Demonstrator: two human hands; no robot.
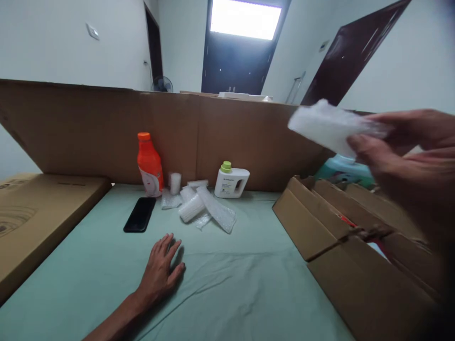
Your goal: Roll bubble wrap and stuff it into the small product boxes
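Right fingers [369,147] pinching bubble wrap [327,125]

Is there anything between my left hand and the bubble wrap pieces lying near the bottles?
Nothing visible. The left hand rests flat on the green sheet, and only bare sheet lies between it and the bubble wrap pieces. The black phone sits off to the left, clear of that line.

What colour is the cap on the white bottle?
Light green, seen in the head view: cap on white bottle.
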